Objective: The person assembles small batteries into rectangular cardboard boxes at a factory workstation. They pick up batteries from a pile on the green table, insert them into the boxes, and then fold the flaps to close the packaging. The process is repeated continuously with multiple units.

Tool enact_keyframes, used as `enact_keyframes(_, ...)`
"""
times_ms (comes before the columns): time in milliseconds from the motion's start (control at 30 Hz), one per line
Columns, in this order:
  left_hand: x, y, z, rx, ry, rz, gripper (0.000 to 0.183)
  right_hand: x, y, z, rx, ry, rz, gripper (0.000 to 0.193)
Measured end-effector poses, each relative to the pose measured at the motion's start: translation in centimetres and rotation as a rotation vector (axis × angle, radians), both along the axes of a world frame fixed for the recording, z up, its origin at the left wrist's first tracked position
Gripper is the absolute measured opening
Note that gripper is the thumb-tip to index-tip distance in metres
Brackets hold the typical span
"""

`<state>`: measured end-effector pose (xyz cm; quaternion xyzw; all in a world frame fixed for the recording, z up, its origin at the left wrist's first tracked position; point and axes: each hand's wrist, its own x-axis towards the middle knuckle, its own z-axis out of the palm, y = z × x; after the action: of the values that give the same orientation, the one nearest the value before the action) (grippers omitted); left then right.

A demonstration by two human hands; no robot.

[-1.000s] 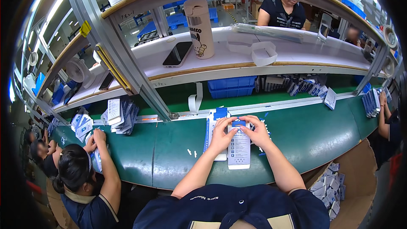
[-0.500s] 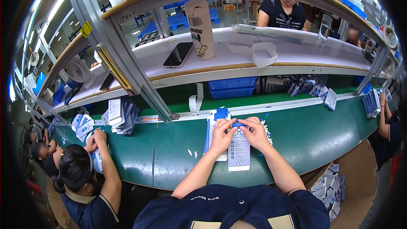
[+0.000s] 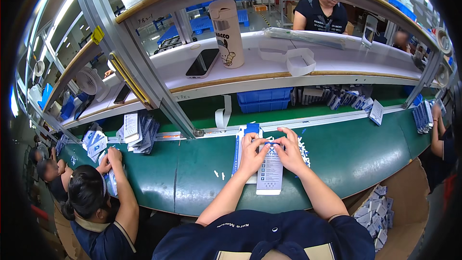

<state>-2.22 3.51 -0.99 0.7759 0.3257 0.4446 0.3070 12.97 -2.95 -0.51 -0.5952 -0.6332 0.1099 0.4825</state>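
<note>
A slim white and blue carton (image 3: 269,178) lies in front of me, its printed face up and its long side pointing toward me. My left hand (image 3: 251,156) pinches the far left corner between thumb and fingers. On the far right corner, my right hand (image 3: 290,153) grips with its thumb and a finger, the other fingers raised. Both thumbs meet near the blue far end, which the fingers partly hide. Under and beside my left hand sit more flat white and blue cartons (image 3: 237,149). Small white and blue pieces (image 3: 304,153) lie just beyond my right hand.
Fanned cartons (image 3: 144,137) stand on the green table (image 3: 192,173) at left, near a co-worker. A blue bin (image 3: 263,100) sits under the shelf, which carries a tumbler (image 3: 227,33) and a phone (image 3: 202,63). At lower right is a cardboard box (image 3: 409,207) of cartons.
The carton has shifted slightly left. My right hand's upper fingers have lifted and spread, while less of the blue far end shows between my hands.
</note>
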Motion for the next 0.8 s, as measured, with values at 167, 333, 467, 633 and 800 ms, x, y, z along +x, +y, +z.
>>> enact_keyframes(167,-0.1,0.7,-0.8,-0.088,-0.007,-0.139,0.011,0.9,0.5,-1.4,-0.122,0.232,0.129,0.007)
enact_keyframes(333,-0.2,0.5,-0.6,-0.14,-0.076,-0.235,0.011,2.1,0.5,-0.5,-0.254,0.293,0.281,0.011)
enact_keyframes(467,-0.2,0.2,-0.4,-0.157,-0.102,-0.28,0.011,2.3,0.2,0.1,-0.301,0.369,0.46,0.019)
enact_keyframes(633,0.0,0.1,0.0,-0.165,-0.104,-0.341,0.011,2.0,-0.2,0.7,-0.347,0.602,0.574,0.027)
enact_keyframes(800,-0.4,0.5,-0.1,-0.225,-0.182,-0.447,0.011,2.2,-0.2,0.8,-0.33,0.54,0.591,0.028)
